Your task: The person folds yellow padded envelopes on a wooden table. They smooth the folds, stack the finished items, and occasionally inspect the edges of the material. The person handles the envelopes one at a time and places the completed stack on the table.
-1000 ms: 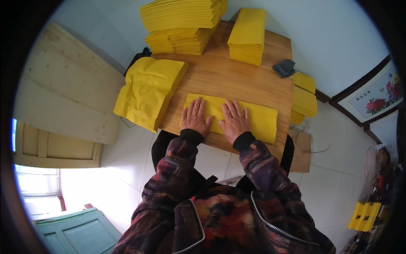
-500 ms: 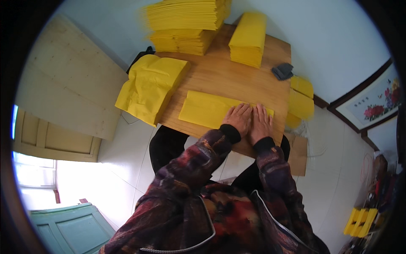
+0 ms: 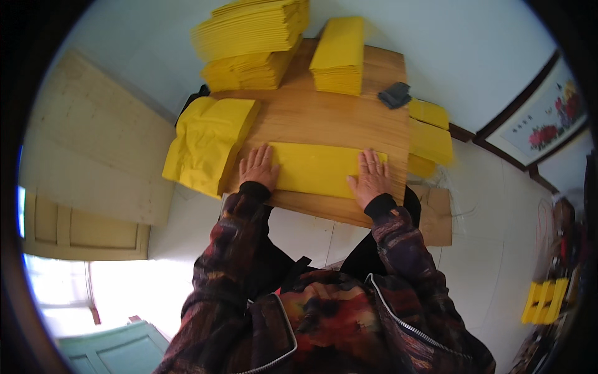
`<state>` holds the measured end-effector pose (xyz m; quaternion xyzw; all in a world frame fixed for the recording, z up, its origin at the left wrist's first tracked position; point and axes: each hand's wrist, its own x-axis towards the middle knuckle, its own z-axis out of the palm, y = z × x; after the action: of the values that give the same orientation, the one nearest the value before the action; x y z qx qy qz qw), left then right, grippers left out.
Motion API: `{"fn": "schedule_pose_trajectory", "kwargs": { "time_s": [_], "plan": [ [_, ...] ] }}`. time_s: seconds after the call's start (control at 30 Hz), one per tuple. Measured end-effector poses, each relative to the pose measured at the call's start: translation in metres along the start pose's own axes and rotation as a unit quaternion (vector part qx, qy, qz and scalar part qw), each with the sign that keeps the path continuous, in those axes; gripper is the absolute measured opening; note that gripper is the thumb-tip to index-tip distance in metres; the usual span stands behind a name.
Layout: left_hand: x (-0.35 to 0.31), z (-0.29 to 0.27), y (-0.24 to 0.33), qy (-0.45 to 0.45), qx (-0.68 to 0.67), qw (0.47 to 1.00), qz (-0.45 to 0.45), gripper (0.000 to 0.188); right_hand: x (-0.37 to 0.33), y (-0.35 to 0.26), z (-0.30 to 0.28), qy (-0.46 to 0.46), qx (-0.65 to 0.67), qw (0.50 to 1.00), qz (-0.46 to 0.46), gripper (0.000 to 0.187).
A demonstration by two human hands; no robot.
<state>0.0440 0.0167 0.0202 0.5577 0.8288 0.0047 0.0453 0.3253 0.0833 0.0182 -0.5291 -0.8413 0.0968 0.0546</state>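
Note:
A long folded yellow sheet [image 3: 317, 169], paper-like, lies flat along the near edge of the wooden table [image 3: 330, 121]. Its left end is under or beside the fingers of my left hand [image 3: 259, 169], which is spread flat with the palm down. At the opposite end my right hand [image 3: 372, 177] presses flat, fingers apart, on the sheet's right part. Neither hand grips anything. Left of my left hand, a wider, crumpled stack of yellow sheets [image 3: 208, 143] hangs partly over the table's left edge.
Tall piles of folded yellow sheets [image 3: 249, 34] rise at the back left, with another narrow pile [image 3: 338, 56] at the back middle. A dark grey cloth [image 3: 394, 95] lies near the right edge. More yellow bundles [image 3: 431, 140] and a cardboard piece [image 3: 436, 215] are beyond that edge.
My left hand has moved left, from beside my right hand to the sheet's left end. The right hand stays near the right end. The whole view has shifted slightly.

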Motion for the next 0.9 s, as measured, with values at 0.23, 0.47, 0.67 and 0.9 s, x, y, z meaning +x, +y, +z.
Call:
{"fn": "schedule_pose_trajectory", "kwargs": {
  "time_s": [0.23, 0.47, 0.67, 0.9],
  "plan": [
    [0.000, 0.018, 0.084, -0.017, 0.028, 0.981, 0.191, 0.063, 0.014, -0.065, 0.006, 0.008, 0.069, 0.997, -0.041, 0.062],
    [-0.001, 0.030, 0.058, 0.074, -0.039, 0.980, 0.179, 0.061, -0.005, -0.019, 0.019, 0.040, 0.061, 0.997, -0.036, 0.074],
    [0.005, 0.021, 0.009, 0.046, -0.033, 0.997, 0.045, 0.065, -0.021, 0.026, -0.001, 0.034, 0.030, 0.999, 0.022, 0.075],
    [-0.025, 0.035, -0.012, 0.173, -0.171, 0.969, -0.033, 0.063, -0.019, 0.035, -0.006, 0.067, 0.045, 0.997, 0.006, 0.065]
  ]
}}
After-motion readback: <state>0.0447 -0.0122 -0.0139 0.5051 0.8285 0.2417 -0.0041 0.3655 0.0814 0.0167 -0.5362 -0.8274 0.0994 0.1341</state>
